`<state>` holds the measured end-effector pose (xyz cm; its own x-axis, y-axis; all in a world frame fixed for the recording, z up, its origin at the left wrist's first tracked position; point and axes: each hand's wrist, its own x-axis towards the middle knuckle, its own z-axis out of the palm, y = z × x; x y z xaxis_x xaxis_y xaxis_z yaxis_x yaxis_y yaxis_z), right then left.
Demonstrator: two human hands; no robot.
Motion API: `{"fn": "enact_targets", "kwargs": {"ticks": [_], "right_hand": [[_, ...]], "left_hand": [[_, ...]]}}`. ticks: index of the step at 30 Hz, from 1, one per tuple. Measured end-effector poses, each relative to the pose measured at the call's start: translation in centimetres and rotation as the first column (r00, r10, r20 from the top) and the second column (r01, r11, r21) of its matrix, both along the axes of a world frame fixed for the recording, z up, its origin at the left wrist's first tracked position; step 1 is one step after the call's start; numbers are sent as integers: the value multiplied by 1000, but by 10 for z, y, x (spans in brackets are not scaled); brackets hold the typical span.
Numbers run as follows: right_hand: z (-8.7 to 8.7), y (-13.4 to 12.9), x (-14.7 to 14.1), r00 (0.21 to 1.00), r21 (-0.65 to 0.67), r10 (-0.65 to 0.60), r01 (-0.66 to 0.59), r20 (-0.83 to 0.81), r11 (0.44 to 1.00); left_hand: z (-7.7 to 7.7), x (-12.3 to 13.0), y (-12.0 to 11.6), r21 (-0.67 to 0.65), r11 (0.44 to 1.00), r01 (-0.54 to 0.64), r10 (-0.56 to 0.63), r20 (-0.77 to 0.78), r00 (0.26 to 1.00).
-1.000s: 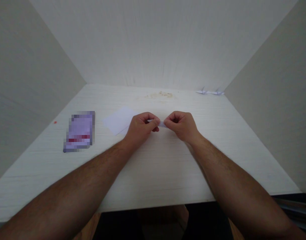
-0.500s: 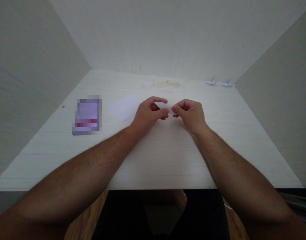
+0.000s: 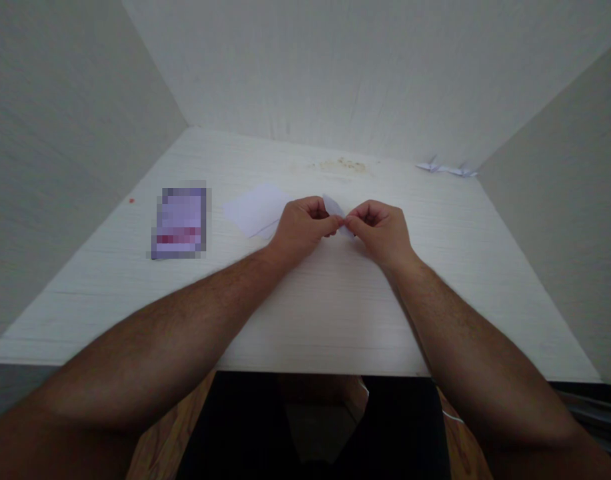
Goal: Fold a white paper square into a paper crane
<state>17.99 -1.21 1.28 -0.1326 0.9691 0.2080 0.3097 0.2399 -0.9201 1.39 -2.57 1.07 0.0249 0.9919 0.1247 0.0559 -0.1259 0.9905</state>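
Note:
A small piece of folded white paper [image 3: 334, 205] is held just above the table, between my two hands. My left hand [image 3: 308, 223] pinches it between thumb and curled fingers. Thumb and forefinger of my right hand [image 3: 380, 225] grip the same paper, and the two thumb tips nearly meet. Much of the paper is covered by the fingers, so its exact shape cannot be made out. Left of my left hand, partly behind it, flat white paper sheets [image 3: 258, 208] lie on the table.
A pixelated purple rectangular item [image 3: 181, 220] lies on the left of the white table [image 3: 325, 320]. Two folded paper shapes with raised points [image 3: 448, 169] sit at the back right. Walls [image 3: 305, 73] enclose the back and sides. A small red speck [image 3: 132, 201] is at the left.
My left fingers have closed in toward my right fingertips. The folded paper has turned, with one end now pointing up and away. The whole view has shifted slightly.

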Motion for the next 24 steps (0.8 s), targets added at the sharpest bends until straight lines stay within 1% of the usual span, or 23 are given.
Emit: {"fn": "enact_targets", "kwargs": {"ticks": [3, 5, 11, 18, 24], "right_hand": [[2, -1, 1, 999, 19, -18, 17, 35, 1000], [3, -1, 1, 998, 25, -16, 14, 59, 1000], [2, -1, 1, 999, -8, 11, -11, 45, 1000], [1, 0, 1, 1000, -28, 0, 1, 30, 1000], [3, -2, 0, 1000, -9, -16, 16, 26, 1000]], "left_hand": [[0, 0, -1, -5, 1000, 18, -19, -50, 999], [0, 0, -1, -8, 1000, 25, -25, -49, 998], [1, 3, 1, -12, 1000, -16, 16, 74, 997], [4, 2, 0, 25, 998, 54, -55, 27, 998], [4, 2, 1, 24, 997, 69, -68, -9, 998]]}}
